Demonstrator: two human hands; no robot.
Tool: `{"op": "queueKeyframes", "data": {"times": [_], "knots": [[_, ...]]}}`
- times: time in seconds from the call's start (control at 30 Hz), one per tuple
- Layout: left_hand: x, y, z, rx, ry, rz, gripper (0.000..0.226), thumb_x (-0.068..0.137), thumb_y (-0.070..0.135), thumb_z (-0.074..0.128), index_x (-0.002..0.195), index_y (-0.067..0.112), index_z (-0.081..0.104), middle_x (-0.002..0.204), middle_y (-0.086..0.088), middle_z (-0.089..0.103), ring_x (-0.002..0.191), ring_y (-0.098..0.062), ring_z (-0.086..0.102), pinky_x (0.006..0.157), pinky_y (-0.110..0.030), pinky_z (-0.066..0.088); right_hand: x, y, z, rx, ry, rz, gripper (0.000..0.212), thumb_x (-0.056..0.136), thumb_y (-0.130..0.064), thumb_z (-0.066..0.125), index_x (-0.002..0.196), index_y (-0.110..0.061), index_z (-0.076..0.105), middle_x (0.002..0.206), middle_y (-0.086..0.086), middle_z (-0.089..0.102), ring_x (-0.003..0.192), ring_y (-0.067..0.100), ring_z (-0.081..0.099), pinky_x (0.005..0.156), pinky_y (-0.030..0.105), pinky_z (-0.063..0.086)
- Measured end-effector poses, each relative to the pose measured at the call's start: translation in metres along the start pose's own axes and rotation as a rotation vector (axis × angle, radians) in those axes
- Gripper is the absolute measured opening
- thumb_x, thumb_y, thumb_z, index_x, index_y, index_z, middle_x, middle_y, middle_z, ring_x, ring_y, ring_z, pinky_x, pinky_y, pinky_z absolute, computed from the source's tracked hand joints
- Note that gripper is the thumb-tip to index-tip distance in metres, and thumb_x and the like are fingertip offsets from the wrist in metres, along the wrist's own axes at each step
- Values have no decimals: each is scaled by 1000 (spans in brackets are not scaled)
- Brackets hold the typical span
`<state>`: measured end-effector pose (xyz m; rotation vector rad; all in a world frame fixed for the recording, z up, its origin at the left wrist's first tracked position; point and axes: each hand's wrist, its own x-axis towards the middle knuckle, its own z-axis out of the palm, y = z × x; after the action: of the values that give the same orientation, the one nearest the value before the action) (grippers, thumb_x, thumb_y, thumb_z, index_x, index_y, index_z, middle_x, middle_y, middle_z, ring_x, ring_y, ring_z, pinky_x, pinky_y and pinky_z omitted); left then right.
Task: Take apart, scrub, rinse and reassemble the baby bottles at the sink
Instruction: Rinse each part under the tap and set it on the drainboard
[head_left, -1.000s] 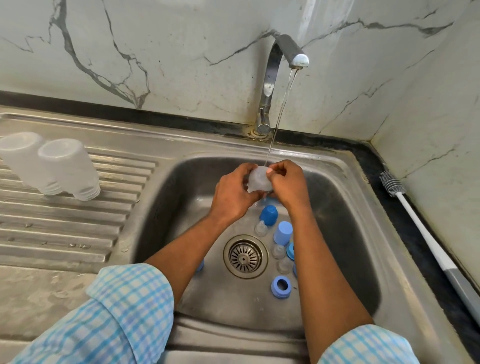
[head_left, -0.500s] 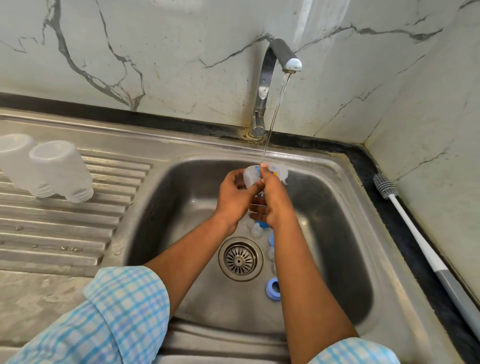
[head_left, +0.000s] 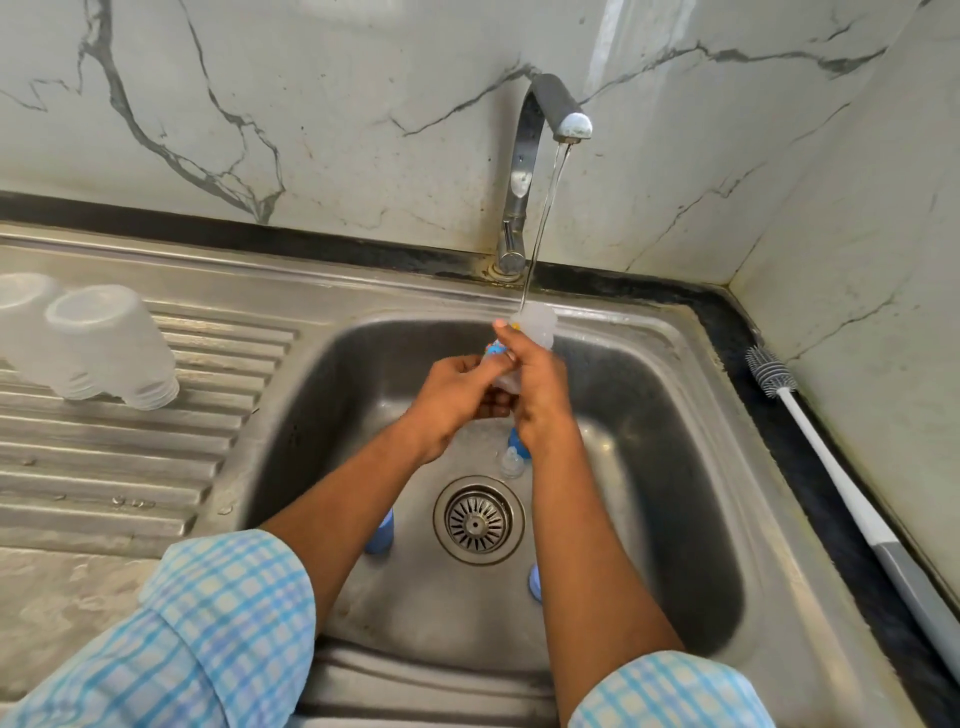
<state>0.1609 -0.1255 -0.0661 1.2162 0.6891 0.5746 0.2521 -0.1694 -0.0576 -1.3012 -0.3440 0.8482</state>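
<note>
Both hands hold a clear baby bottle (head_left: 535, 325) with a coloured print under the running tap (head_left: 550, 111). My right hand (head_left: 537, 384) wraps round its side, and the thin stream lands on its upper end. My left hand (head_left: 457, 389) grips its lower end. Two clear bottle bodies (head_left: 109, 348) lie upside down on the ribbed drainboard (head_left: 104, 467) at the left. Below the hands, a clear teat (head_left: 511, 462) and blue parts (head_left: 379, 535) rest on the sink floor (head_left: 649, 493), mostly hidden by my forearms.
A bottle brush (head_left: 769, 374) with a long white and grey handle lies along the dark counter strip at the right. The round drain strainer (head_left: 478, 519) sits mid-basin. Marble walls close in behind and at the right.
The bottle has turned in my hands and its upper end now sits under the stream. My hands have shifted slightly along it. The camera view has drifted a little.
</note>
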Motion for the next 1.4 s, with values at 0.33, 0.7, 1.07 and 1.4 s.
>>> {"op": "queueKeyframes", "data": {"times": [0.33,0.7,1.07,1.4], "knots": [[2,-3,-15,737,60,245,49,75,37,83,112,15,61,95,6,69,84,-10,66,72,-24,54,6,0,-2,-11,181,12,24,76,-15,79,97,-5,72,83,10,72,79,24,70,66,32,59],[-8,5,-25,-102,-313,-223,48,92,45,53,108,1,64,85,-14,66,72,-18,59,71,-31,55,3,-15,-4,175,-89,87,33,82,-38,71,90,-5,67,87,17,69,75,27,66,80,40,54],[-1,-15,-5,677,77,359,61,70,37,87,122,21,60,96,14,67,78,4,62,71,-17,50,9,-11,-4,0,334,-21,13,84,-20,72,81,-12,62,82,14,67,71,23,66,73,40,59],[-1,-1,-18,110,1,-3,23,87,22,74,101,4,71,84,-10,72,80,-19,69,76,-33,60,7,2,0,-211,-105,54,71,68,-33,84,127,-9,54,113,18,70,96,29,72,74,38,60]]}}
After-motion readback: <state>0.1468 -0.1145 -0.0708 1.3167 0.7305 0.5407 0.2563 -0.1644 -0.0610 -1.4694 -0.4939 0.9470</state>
